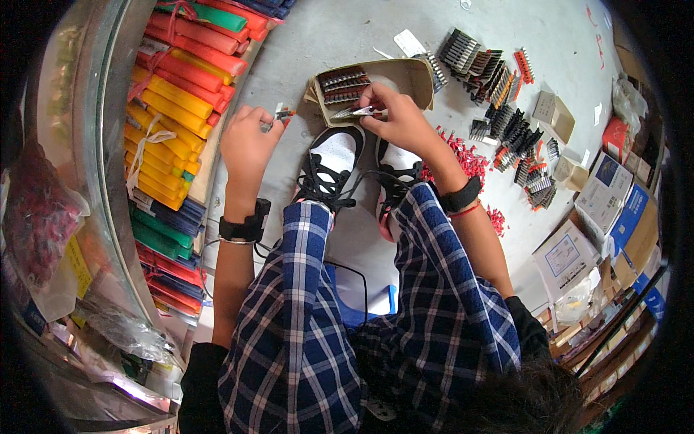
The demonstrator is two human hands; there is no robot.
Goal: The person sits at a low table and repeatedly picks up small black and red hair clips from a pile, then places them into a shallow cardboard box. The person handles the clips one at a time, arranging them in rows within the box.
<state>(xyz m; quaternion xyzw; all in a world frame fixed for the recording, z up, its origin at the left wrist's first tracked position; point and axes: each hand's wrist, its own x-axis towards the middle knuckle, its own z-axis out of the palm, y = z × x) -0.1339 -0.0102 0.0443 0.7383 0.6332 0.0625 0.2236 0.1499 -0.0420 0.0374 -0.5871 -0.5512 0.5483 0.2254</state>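
My left hand [248, 140] pinches a small part [283, 114] with silver and orange-red bits between thumb and fingers. It is held beside the long coloured bundles, left of an open cardboard box [427, 89]. Over the near side of that box, my right hand [398, 118] grips thin, shiny metal pieces [352, 112] with its thumb and fingertips. Their exact kind is too small to tell. Rows of dark reddish-brown strips with metal teeth [342, 81] lie in the box's left part. My right hand hides some of the box's contents.
Red terminal-like pieces [467, 157] are heaped on the floor beside my right shoe. Several black and orange toothed strips [490, 70] lie further right, near small open boxes [554, 116]. Bundled red and yellow tubes [179, 97] line the left. Cartons [604, 192] stand at right.
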